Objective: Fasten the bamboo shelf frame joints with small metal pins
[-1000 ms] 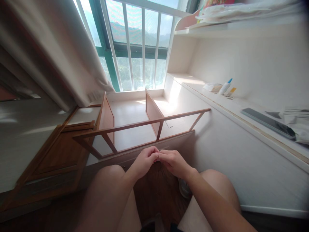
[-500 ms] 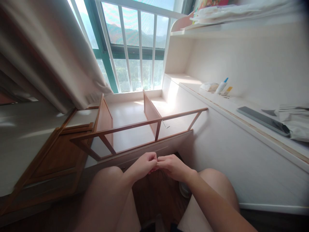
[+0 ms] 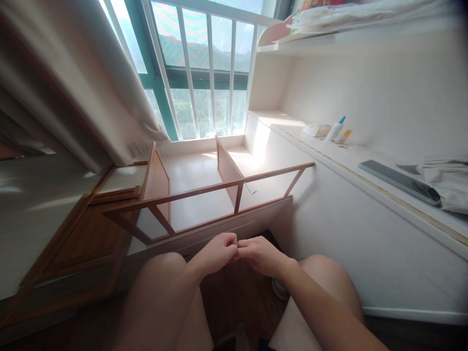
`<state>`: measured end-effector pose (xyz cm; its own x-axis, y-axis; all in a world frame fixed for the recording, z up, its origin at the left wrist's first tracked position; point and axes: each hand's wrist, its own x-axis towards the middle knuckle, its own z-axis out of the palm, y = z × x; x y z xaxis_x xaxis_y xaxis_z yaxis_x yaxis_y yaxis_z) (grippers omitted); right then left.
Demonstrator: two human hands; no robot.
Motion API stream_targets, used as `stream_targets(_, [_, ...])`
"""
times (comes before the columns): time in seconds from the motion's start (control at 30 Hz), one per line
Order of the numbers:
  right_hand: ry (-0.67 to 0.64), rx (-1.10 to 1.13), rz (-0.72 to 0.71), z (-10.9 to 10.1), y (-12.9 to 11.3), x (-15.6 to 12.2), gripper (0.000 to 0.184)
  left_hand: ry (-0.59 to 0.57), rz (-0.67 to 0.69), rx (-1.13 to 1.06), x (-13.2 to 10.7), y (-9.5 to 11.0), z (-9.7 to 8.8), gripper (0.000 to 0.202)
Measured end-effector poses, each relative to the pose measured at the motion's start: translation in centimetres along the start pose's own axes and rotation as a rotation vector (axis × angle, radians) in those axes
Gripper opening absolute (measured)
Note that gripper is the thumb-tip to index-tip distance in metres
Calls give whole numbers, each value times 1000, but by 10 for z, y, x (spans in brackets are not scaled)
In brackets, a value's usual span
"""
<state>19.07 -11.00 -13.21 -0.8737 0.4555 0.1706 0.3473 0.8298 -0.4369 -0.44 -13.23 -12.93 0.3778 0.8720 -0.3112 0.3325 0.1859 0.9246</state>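
Observation:
My left hand (image 3: pixel 218 253) and my right hand (image 3: pixel 262 254) meet in front of me between my knees, fingers curled and touching. Whether anything small lies inside them is hidden. Just beyond them, a brown wooden frame (image 3: pixel 204 190) with upright panels rests on a white ledge (image 3: pixel 193 170) by the window. Neither hand touches it. A thin bent metal rod, which looks like a hex key (image 3: pixel 251 190), juts out near the frame's middle post.
Wooden panels (image 3: pixel 80 234) lean at the left, below a beige curtain (image 3: pixel 91 83). On the white desk (image 3: pixel 351 161) at right are a phone (image 3: pixel 400 182), a white tube with a blue cap (image 3: pixel 335 129), a small yellow-topped item (image 3: pixel 345 136) and crumpled packaging (image 3: pixel 448 183). A barred window (image 3: pixel 204 68) stands ahead.
The hands stay together between the knees and have sunk very slightly. The view has shifted a little; the frame and the desk items have not moved.

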Motion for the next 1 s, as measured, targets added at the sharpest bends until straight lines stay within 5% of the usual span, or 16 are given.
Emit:
stream_targets(0.63, [4, 42, 47, -7, -3, 2, 28, -15, -14, -56, -3, 11, -6, 8])
stream_targets(1.0, [-102, -28, 55, -12, -10, 4, 26, -46, -26, -37, -2, 6, -6, 5])
